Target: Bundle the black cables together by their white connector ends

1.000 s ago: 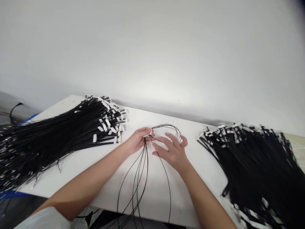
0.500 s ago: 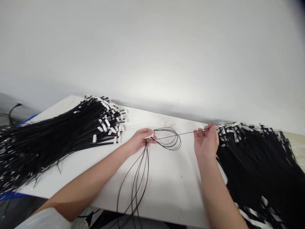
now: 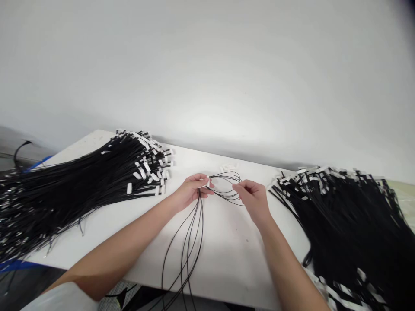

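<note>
Over the middle of the table, my left hand [image 3: 194, 188] is closed on a white connector [image 3: 204, 183] with thin black cables [image 3: 199, 216] running from it. Several strands hang down past the table's front edge, and others form a loop [image 3: 227, 174] to the right. At the loop's right side my right hand [image 3: 251, 196] pinches a black cable between thumb and fingers. The cable's far end is hidden by that hand.
On the left of the white table [image 3: 220, 255] lies a thick bundle of black cables [image 3: 87, 177] with white connectors. Another large cable pile [image 3: 350, 220] covers the right side. Small white pieces [image 3: 228, 167] lie near the wall [image 3: 207, 77].
My right hand has moved left from beside the right-hand pile to the loop, and its fingers have closed more. The cable once stretched toward the pile is slack. My left hand holds its place.
</note>
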The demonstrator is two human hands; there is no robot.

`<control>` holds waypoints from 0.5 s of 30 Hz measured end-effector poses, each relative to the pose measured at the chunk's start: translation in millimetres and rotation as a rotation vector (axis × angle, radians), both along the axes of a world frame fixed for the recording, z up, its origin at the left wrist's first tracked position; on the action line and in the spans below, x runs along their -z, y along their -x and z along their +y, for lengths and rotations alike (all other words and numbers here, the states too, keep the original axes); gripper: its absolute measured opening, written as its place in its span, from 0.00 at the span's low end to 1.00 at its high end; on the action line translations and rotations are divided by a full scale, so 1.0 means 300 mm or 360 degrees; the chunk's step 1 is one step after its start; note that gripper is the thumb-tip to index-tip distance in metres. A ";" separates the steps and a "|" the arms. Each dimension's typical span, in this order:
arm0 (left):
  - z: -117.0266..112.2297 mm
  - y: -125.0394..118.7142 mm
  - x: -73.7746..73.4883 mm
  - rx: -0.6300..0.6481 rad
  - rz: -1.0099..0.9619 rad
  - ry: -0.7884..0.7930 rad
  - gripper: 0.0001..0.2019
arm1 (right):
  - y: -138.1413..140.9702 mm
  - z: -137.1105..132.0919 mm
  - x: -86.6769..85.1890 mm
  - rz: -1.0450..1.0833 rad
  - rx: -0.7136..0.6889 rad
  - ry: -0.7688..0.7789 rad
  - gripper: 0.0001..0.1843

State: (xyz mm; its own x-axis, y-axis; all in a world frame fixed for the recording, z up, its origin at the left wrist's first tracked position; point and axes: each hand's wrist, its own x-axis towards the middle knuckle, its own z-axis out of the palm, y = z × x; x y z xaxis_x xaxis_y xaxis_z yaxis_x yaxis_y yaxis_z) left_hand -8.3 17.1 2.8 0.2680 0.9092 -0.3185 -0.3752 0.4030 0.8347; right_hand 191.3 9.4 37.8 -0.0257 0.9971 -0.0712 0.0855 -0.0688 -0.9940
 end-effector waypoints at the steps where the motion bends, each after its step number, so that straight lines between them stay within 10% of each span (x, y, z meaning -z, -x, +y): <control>1: -0.001 0.000 -0.002 0.0004 -0.0007 0.0000 0.13 | 0.013 -0.008 -0.002 -0.0068 -0.0045 -0.0008 0.14; 15: -0.006 -0.003 -0.003 0.0039 -0.0025 -0.0022 0.13 | 0.042 -0.023 0.008 -0.0211 -0.0176 -0.0011 0.13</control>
State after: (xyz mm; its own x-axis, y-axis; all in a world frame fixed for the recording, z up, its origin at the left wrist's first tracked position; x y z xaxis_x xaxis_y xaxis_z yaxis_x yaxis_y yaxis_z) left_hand -7.3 15.2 3.7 0.2954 0.9065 -0.3016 -0.3786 0.4009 0.8342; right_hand 178.8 2.6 35.5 -0.1262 0.9892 -0.0744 0.2226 -0.0448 -0.9739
